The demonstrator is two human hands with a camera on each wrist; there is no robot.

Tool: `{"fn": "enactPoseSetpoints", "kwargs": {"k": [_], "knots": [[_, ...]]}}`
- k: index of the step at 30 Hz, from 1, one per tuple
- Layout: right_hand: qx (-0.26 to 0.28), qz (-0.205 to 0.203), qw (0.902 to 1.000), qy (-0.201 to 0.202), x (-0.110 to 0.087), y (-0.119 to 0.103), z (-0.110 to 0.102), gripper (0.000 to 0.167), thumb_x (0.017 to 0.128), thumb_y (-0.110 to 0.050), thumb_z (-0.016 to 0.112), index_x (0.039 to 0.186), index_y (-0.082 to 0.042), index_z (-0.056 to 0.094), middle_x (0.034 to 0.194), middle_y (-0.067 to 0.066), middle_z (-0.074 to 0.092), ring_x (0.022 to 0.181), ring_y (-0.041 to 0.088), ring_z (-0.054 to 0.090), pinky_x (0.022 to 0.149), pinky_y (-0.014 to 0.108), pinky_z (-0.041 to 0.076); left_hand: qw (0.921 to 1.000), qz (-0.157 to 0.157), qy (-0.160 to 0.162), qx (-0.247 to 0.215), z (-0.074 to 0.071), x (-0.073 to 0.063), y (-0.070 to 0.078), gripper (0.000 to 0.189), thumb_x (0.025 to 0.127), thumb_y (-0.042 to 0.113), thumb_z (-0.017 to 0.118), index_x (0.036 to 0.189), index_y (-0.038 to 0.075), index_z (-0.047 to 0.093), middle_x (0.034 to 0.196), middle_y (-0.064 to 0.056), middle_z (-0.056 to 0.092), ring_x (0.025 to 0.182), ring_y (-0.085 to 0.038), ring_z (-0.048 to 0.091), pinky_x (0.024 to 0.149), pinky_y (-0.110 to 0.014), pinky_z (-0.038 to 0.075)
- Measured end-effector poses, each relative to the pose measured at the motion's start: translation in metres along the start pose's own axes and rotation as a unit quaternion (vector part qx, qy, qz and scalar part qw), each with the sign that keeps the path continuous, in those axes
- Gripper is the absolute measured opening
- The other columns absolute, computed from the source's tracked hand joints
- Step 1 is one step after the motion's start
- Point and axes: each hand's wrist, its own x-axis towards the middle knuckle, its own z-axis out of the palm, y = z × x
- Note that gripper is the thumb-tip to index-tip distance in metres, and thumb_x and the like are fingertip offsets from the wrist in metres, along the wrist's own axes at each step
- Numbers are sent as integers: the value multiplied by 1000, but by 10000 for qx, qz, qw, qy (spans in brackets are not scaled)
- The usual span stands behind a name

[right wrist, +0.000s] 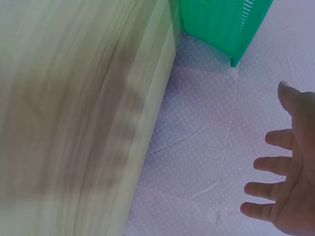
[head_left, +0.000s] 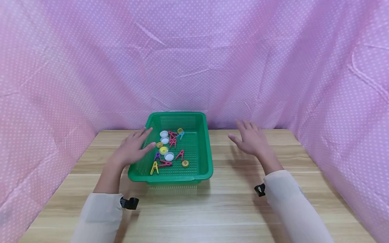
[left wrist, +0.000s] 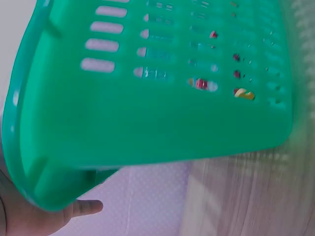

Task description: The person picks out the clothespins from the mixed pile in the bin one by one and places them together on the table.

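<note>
Pale cloth sleeves (head_left: 98, 216) lie nearest us, each with a small black wrist fitting (head_left: 129, 203) by its cuff. Beneath them we see a light wooden table (head_left: 188, 219) with long, streaky grain, and round its back and sides hangs a pink-lilac fabric curtain (head_left: 194, 74), white-dotted and creased in soft folds. The table's far edge runs straight beside the cloth, while its side edges spread towards us. Left of centre, near that far edge, stands a green plastic basket (head_left: 209, 165) with a smooth, rolled rim, rounded corners and slotted walls. We have room to move along the wood in front of it and to its right.

Our left hand (head_left: 132, 148) reaches over the basket's left rim, fingers and thumb extended in a loose, ungripping pose; we cannot tell whether it touches the rim. Our right hand (head_left: 251, 140) hovers well apart from the basket on the right, fingers spread, its shadow falling on the wood.

Inside the basket, mostly towards its left, lie A-shaped plastic pegs (head_left: 154, 168) in yellow, purple, pinkish red and light blue, mixed with round caps (head_left: 169, 156) in white, yellow and gold.
</note>
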Motion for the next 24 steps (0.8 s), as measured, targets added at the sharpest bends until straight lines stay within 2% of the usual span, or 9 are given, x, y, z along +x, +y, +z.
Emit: {"fn": "enactPoseSetpoints", "kwargs": {"k": [6,13,17,20,24], "knots": [[-73,-53,9998,-158,9,-10,-1,78,106,-56,44,161,-4,28,163,28,27,149,50,24,120,68,20,9995,46,118,-294,-4,1,-13,77,107,53,46,163,7,22,166,-25,22,148,-54,20,113,-78,19],[-90,-208,9995,-241,16,-24,-2,77,105,-56,45,161,-5,29,163,24,30,148,49,27,120,66,23,9954,359,270,-843,-1,7,-30,69,108,37,53,161,1,27,162,-24,33,148,-48,30,116,-70,28],[-92,-254,9994,-219,20,-31,-2,76,105,-56,48,161,-8,31,163,21,32,147,48,29,117,69,27,9908,258,303,-1294,1,8,-36,67,108,37,52,161,4,29,158,-25,40,137,-49,45,107,-70,42],[-137,-307,9992,-215,23,-37,-1,75,104,-56,49,160,-9,32,163,20,33,147,47,30,116,68,30,9873,152,404,-1526,4,10,-39,63,108,35,53,161,8,31,153,-26,45,123,-47,55,95,-64,53],[-196,-451,9986,-215,26,-45,-2,75,104,-56,49,160,-9,32,162,20,34,148,45,31,116,67,32,9831,35,567,-1741,9,12,-44,58,108,31,53,160,9,36,147,-26,51,117,-44,59,90,-57,57]]}}
